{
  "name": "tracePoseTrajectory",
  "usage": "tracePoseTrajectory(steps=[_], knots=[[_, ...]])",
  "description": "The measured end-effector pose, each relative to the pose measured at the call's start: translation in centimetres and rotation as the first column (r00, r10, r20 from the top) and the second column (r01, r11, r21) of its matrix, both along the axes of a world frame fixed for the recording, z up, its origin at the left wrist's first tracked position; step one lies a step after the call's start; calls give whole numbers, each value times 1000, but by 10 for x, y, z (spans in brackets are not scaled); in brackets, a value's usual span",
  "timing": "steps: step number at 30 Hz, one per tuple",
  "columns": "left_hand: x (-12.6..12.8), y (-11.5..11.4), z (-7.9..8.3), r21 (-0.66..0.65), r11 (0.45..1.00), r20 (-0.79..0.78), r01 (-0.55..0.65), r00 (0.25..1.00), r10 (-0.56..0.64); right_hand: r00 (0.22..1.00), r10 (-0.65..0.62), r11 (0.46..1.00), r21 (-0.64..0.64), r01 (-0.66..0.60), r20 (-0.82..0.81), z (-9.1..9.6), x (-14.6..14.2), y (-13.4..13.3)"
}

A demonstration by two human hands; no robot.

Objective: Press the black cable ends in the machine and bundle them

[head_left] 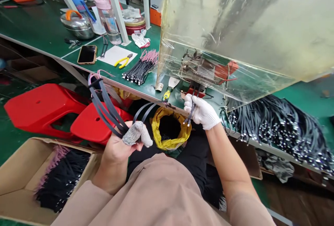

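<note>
In the head view, the left hand [118, 149], wearing a grey finger cover [133, 132] and a white one, is closed around several flat black cables [109, 106]. They rise from the grip and lean away from the body, with pink wires [101, 73] at their upper ends; two more arch toward the bench edge. The white-gloved right hand [202, 112] has thumb and fingers pinched on a pair of black cables [192, 110]: bright metal-tipped ends hang below the grip, and the other ends run up to a red fixture [194, 91] under the clear shield [229, 27]. Print on the pink-lidded bottle [109, 22] and the pale label on the round red tin [135, 28] are too small to read. A yellow-lined bin [156, 132] stands below, between the hands.
</note>
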State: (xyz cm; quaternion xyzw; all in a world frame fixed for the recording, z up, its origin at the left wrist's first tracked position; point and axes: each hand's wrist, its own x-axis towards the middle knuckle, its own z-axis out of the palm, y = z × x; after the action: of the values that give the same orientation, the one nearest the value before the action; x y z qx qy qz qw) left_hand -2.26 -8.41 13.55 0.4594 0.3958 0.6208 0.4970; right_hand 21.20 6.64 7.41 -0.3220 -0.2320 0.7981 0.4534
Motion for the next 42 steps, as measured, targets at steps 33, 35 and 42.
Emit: tracePoseTrajectory(steps=[33,35,42], knots=[[-4,-1,-16,-101,994,79,52,996,-44,993,87,996,15,-86,-85,0,14,17],[-3,-2,-22,-192,974,86,121,991,-106,959,254,966,78,-245,-128,-12,15,-1],[21,-8,-86,-606,709,-62,360,868,-493,909,360,895,-194,-401,-211,-89,-22,-67]])
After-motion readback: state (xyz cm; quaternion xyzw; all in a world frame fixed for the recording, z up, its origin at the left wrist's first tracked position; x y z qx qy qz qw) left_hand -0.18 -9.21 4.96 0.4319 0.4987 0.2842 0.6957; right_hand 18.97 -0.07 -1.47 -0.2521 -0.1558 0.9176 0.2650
